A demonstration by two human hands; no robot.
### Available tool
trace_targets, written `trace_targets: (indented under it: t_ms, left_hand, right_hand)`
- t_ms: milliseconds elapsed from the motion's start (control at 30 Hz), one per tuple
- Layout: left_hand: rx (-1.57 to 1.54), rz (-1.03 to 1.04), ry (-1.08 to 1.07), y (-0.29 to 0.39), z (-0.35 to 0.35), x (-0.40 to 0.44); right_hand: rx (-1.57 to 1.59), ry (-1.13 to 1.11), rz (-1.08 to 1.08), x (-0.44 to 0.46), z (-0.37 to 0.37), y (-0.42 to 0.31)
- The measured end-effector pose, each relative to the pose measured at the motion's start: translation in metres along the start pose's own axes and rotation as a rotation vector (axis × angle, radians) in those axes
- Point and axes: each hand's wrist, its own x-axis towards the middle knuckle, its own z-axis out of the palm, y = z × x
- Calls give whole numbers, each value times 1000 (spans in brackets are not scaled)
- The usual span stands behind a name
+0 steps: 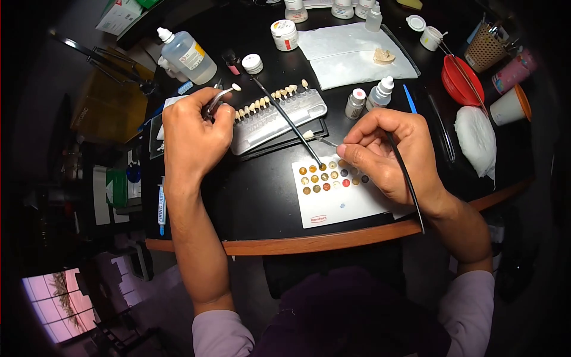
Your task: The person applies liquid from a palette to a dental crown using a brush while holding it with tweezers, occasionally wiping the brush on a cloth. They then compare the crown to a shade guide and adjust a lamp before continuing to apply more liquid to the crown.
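Note:
My left hand (199,128) is closed on curved metal tweezers (217,99), and a small white tooth crown (236,87) sits at their tip. Between thumb and finger, my right hand (395,154) pinches the thin metal stem of a tooth-shaped shade tab (308,135). A slim black handle (409,178), perhaps of a brush, also passes through that hand. Below it lies a white palette card (318,205) with rows of coloured stain wells, partly covered by the hand. A shade guide (279,122) with several tooth tabs stands between the hands. Across it leans a dark brush (285,116), one end on the card.
A large clear bottle (189,56) stands at the back left. Small bottles (380,92) are beyond my right hand. A white sheet (339,56) carries a tooth model (383,56). At right are a red bowl (461,80) and a white cup (508,107). The wooden table edge (285,246) runs in front.

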Motion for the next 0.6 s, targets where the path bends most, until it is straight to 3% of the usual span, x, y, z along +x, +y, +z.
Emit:
trace_targets:
  t_ms: [133, 333, 467, 600]
  left_hand:
    - [51, -123, 25, -6, -2, 1]
    - [-7, -255, -147, -7, -10, 0]
    - [45, -281, -300, -5, -12, 1]
    - [82, -189, -310, -10, -9, 0]
  right_hand:
    - [-293, 33, -88, -1, -3, -9]
    - [-360, 27, -153, -1, -2, -8]
    - [-383, 27, -152, 0, -1, -8]
    - [-443, 25, -166, 0, -1, -6]
